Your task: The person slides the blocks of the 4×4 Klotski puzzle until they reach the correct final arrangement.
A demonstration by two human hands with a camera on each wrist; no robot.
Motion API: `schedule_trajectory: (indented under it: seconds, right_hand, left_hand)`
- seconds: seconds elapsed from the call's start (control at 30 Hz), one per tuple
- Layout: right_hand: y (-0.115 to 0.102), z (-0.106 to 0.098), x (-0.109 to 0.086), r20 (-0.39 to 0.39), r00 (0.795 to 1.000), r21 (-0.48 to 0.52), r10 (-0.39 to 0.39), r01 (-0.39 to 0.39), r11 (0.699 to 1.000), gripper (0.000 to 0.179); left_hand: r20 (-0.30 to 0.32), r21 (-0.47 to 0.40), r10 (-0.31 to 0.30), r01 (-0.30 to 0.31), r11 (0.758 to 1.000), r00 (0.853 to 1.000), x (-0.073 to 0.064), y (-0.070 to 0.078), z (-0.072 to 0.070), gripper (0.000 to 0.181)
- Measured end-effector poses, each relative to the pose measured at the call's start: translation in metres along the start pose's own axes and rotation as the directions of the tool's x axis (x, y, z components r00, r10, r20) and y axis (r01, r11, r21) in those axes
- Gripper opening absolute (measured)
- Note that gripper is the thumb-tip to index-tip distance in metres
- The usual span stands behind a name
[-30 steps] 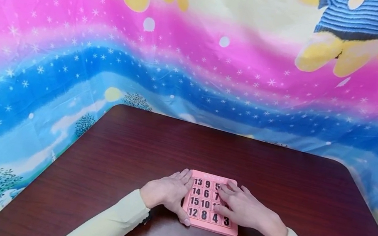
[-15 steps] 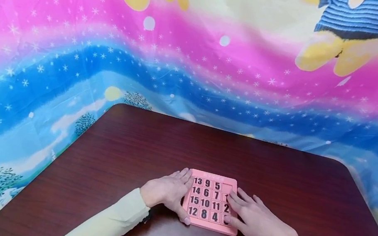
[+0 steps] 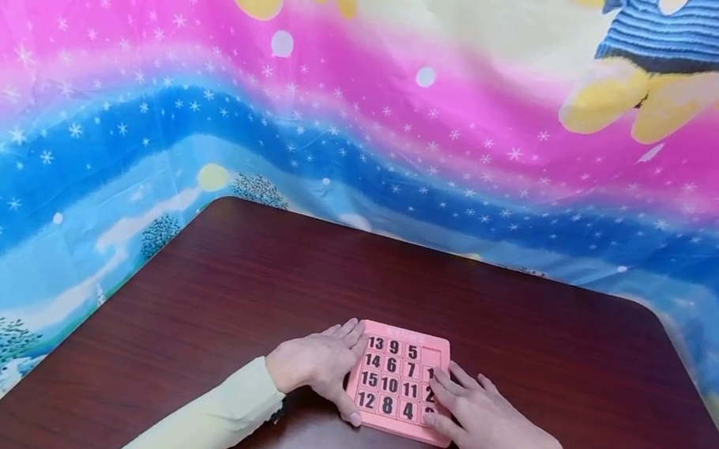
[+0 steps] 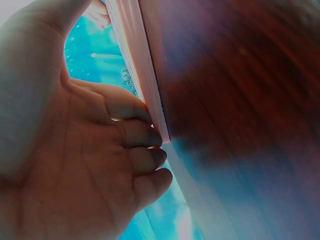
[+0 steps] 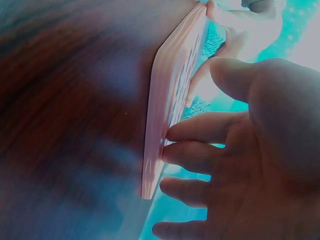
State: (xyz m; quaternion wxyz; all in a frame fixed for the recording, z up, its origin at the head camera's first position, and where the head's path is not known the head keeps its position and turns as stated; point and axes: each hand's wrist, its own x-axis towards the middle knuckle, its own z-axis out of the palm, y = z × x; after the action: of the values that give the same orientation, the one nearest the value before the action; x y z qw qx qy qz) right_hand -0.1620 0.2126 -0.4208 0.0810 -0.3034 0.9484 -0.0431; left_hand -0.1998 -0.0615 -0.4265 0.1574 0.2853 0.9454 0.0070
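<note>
1. Two hands, the left hand (image 3: 319,360) and the right hand (image 3: 490,418), lie apart, flanking the pink number puzzle (image 3: 401,376) on the surface (image 3: 323,266), lower middle of the frame
2. Left: spread along the puzzle's left edge, as a second ago
3. Right: drawn back rightward, fingers extended, tips over the right column
4. That uncovers the empty slot (image 3: 432,356), upper right of the puzzle; tile 5 (image 3: 412,352) beside it seems free to slide

Three cams, one number board (image 3: 402,384)

Head cam's farthest back, looking forward and down from its near side. Wrist cams sit close on its left and right, nearly edge-on. All three catch it plus the surface (image 3: 322,274).
</note>
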Motion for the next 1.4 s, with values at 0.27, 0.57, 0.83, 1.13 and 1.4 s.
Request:
schedule_trajectory:
  seconds: [0.27,0.57,0.83,1.13,1.4]
  right_hand:
    - [0.003,0.001,0.007,-0.002,1.000,-0.001,0.011,-0.011,1.000,0.063]
    - [0.014,0.001,0.020,-0.020,1.000,0.003,0.017,-0.017,1.000,0.068]
    - [0.012,0.000,0.019,-0.016,0.999,0.004,0.031,-0.031,1.000,0.068]
    - [0.002,0.001,-0.005,-0.032,0.999,-0.022,-0.010,0.009,1.000,0.063]
    - [-0.009,0.004,-0.020,-0.028,0.998,-0.005,-0.048,0.048,0.999,0.071]
  left_hand:
    - [0.005,0.002,0.008,-0.008,1.000,1.000,0.000,-0.001,-0.001,0.129]
    - [0.001,0.003,0.010,-0.010,1.000,1.000,-0.001,0.000,-0.002,0.128]
    - [-0.003,0.006,0.001,-0.001,1.000,1.000,0.000,0.001,0.000,0.130]
    - [0.004,0.002,0.005,-0.005,1.000,1.000,0.000,0.001,-0.001,0.130]
    - [0.005,0.006,0.001,-0.001,1.000,1.000,-0.001,0.001,-0.002,0.130]
